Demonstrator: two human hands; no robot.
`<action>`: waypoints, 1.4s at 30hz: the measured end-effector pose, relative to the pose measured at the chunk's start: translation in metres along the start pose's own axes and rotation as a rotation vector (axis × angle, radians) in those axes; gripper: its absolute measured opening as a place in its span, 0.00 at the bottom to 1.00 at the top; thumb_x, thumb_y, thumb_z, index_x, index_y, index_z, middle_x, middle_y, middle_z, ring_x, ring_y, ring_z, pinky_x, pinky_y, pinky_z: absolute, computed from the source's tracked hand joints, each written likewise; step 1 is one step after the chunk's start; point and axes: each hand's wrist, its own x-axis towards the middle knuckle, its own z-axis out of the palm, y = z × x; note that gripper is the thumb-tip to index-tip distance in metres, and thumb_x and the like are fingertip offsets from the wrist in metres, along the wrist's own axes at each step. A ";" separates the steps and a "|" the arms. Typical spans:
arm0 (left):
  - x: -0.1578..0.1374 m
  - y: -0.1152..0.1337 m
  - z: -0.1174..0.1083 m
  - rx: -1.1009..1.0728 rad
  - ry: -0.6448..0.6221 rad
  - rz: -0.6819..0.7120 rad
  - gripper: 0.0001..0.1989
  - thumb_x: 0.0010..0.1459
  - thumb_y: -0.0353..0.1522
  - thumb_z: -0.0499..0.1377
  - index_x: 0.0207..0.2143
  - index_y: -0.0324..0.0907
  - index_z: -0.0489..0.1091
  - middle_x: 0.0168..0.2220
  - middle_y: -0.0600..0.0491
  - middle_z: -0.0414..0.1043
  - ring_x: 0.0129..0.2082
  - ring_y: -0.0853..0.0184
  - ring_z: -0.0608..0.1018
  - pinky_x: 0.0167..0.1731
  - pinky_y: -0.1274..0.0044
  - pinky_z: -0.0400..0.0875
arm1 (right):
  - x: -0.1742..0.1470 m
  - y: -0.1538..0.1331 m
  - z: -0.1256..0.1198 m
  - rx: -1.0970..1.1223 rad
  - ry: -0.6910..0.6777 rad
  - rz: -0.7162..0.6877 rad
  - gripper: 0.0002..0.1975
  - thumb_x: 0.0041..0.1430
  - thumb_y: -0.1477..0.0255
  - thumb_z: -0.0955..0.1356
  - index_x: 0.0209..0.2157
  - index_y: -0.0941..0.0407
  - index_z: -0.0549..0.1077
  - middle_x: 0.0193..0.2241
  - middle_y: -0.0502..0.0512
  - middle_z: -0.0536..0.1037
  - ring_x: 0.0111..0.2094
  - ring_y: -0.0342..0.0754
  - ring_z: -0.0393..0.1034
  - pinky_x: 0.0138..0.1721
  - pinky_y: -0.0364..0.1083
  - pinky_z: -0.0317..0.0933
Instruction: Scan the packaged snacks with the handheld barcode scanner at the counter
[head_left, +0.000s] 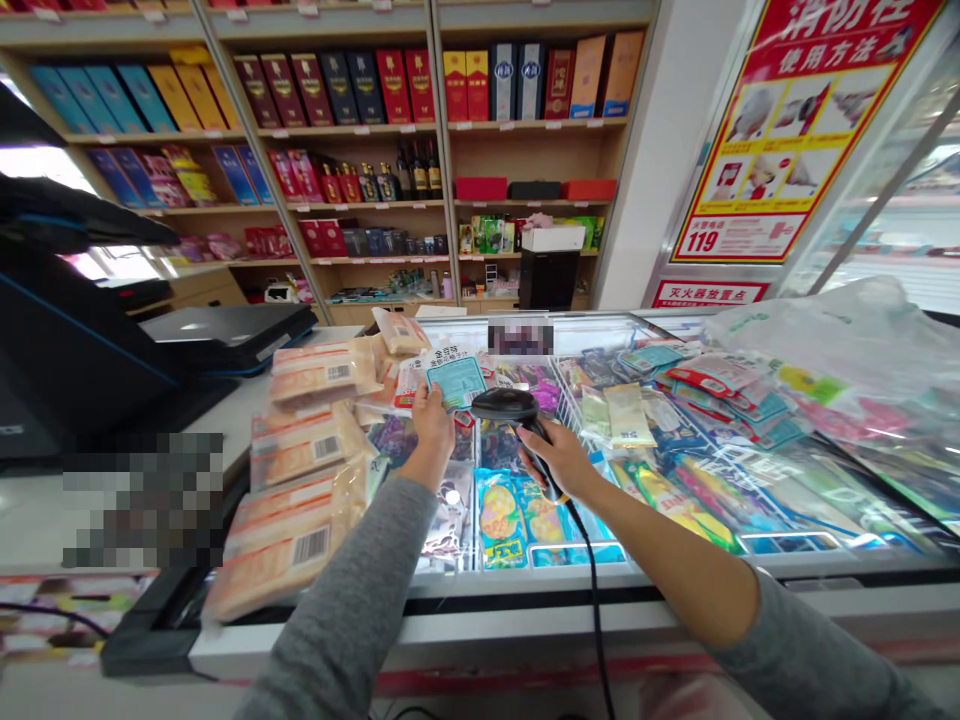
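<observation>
My left hand [433, 430] is closed on the near edge of a flat blue-and-white food packet [456, 378], held above the glass-topped freezer [465, 590]. In my right hand [559, 455] is a black barcode scanner [507, 403], gripped by its handle with the head pointing left toward the packet. Its cable [596, 610] hangs down past the freezer's front edge. Left of my left hand lie several plastic-wrapped beige packs [311, 440] with orange labels and barcodes. To the right, a pile of red-and-blue packets [720, 385] rests on the glass.
Ice cream packs [502, 515] fill baskets under the glass. A clear plastic bag [847, 350] lies at the right. On the left counter stand a black checkout machine [67, 340] and a flat dark device [232, 330]. Shelves of boxed bottles [345, 85] line the back.
</observation>
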 end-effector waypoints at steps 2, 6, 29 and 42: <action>0.000 -0.001 0.000 -0.027 0.000 0.015 0.13 0.55 0.38 0.66 0.41 0.43 0.72 0.33 0.54 0.79 0.33 0.69 0.80 0.42 0.75 0.76 | 0.000 0.001 0.000 0.005 -0.002 0.007 0.24 0.52 0.48 0.71 0.30 0.53 0.66 0.16 0.43 0.69 0.10 0.39 0.58 0.11 0.41 0.53; -0.001 0.000 0.001 -0.030 -0.005 0.011 0.14 0.55 0.39 0.67 0.40 0.43 0.72 0.33 0.54 0.79 0.32 0.70 0.80 0.41 0.75 0.76 | 0.001 0.001 -0.001 0.030 0.011 0.024 0.24 0.52 0.47 0.72 0.30 0.53 0.66 0.16 0.44 0.69 0.11 0.40 0.58 0.12 0.41 0.52; -0.022 -0.034 0.086 0.183 -0.266 -0.128 0.26 0.36 0.45 0.73 0.36 0.42 0.75 0.31 0.54 0.79 0.28 0.68 0.78 0.31 0.76 0.74 | -0.002 -0.018 -0.077 0.175 0.344 -0.152 0.25 0.51 0.45 0.71 0.28 0.53 0.63 0.16 0.42 0.68 0.10 0.38 0.57 0.11 0.40 0.50; -0.066 -0.133 0.332 0.521 -0.595 -0.173 0.08 0.47 0.33 0.67 0.33 0.42 0.77 0.26 0.52 0.75 0.29 0.62 0.79 0.34 0.71 0.73 | -0.065 -0.032 -0.258 0.055 0.855 -0.257 0.28 0.50 0.42 0.71 0.26 0.53 0.64 0.16 0.45 0.68 0.11 0.40 0.59 0.11 0.41 0.52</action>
